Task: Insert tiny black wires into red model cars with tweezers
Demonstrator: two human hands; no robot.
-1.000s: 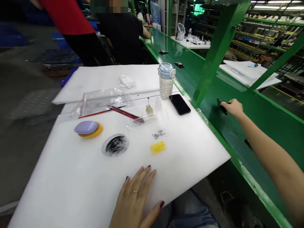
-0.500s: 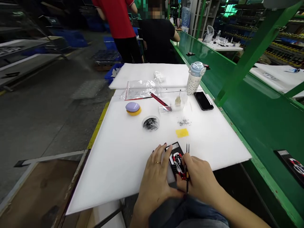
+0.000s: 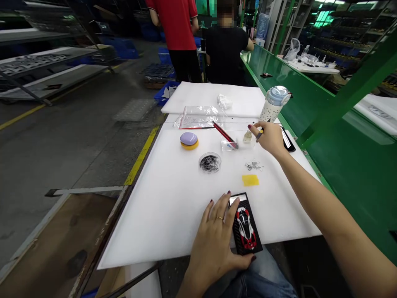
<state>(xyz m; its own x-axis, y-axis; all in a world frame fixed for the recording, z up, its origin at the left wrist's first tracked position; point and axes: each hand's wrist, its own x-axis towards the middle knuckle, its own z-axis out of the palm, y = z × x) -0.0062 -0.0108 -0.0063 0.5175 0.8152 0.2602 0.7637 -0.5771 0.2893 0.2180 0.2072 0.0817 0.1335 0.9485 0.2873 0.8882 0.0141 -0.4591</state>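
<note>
A red, white and black model car (image 3: 245, 227) is mounted on a black rectangular base (image 3: 257, 244) at the table's near edge. My left hand (image 3: 214, 236) grips this base, fingers over its left and far edges, thumb at the near end. Farther off, my right hand (image 3: 270, 138) is closed, with the tweezers (image 3: 260, 133) tucked in it, only a short dark and yellow piece showing. Its thumb and fingertip are at the top of a small glue-like bottle (image 3: 247, 137); whether they pinch it I cannot tell. Near that hand lies a yellow pad (image 3: 250, 180).
A round dish of black fibres (image 3: 210, 163), loose dark bits (image 3: 253, 166), a purple and yellow oval case (image 3: 189, 140), red pens (image 3: 225, 134), a plastic bag (image 3: 200, 117), a phone (image 3: 288, 140) and a tumbler (image 3: 274, 103) occupy the white table. A green conveyor (image 3: 313, 89) runs alongside.
My right hand has left the model car and moved forward to the small bottle, uncovering the car. My left hand still steadies the base. The view has shifted left.
</note>
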